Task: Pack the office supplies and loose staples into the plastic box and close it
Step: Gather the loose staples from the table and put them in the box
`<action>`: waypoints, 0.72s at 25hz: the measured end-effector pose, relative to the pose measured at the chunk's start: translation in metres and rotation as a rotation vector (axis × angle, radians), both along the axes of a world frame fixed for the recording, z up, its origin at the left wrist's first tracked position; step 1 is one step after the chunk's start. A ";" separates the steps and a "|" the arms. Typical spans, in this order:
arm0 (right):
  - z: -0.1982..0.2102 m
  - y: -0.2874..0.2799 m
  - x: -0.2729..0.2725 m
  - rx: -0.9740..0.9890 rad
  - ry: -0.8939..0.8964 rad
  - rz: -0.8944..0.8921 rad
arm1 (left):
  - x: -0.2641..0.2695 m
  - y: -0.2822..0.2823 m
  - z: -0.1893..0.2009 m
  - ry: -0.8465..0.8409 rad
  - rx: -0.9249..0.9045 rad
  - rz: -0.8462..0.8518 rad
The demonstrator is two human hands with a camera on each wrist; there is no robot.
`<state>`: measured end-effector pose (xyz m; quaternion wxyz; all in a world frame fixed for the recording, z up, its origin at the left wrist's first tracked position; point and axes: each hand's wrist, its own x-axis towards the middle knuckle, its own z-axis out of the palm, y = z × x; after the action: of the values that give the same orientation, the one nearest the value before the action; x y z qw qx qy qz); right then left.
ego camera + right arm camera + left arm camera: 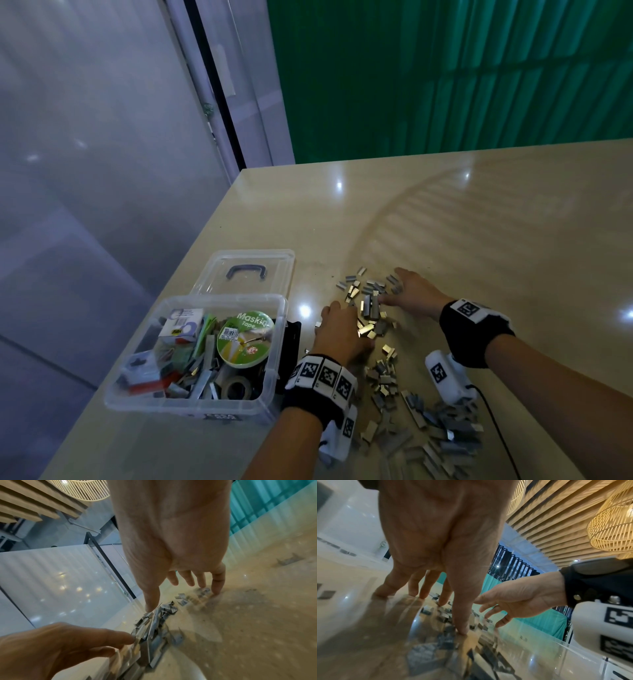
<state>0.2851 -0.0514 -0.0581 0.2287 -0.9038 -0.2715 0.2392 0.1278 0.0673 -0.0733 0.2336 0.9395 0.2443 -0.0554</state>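
Note:
Loose staple strips (371,313) lie scattered over the beige table (479,212), with a bigger heap (435,431) nearer me. My left hand (337,330) rests fingertips down on the left side of the far pile, fingers straight (462,626). My right hand (411,291) lies spread on the right side, its thumb (151,604) touching the staples (154,628). Neither hand holds anything. The clear plastic box (274,370) stands open at the left, holding a masking tape roll (245,337), a small staple carton (181,325) and other supplies.
The box's clear lid (246,270) with a dark handle lies flat behind it. A small black object (291,337) sits between the box and my left hand. The table's left edge drops off just past the box. A green wall stands behind the table.

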 end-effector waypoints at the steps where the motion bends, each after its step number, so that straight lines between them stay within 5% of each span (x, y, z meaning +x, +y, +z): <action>1: 0.001 0.004 0.003 0.022 0.031 0.001 | 0.000 0.002 0.001 -0.007 0.002 -0.007; 10: -0.008 0.012 -0.006 -0.032 -0.052 0.306 | 0.007 0.013 0.007 0.015 0.005 -0.023; 18: -0.013 -0.012 -0.026 0.159 -0.016 0.326 | 0.008 0.013 0.015 0.026 -0.020 -0.048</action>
<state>0.2595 -0.0637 -0.0710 0.2554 -0.8286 -0.4344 0.2439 0.1361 0.0802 -0.0587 0.2385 0.9418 0.2243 -0.0757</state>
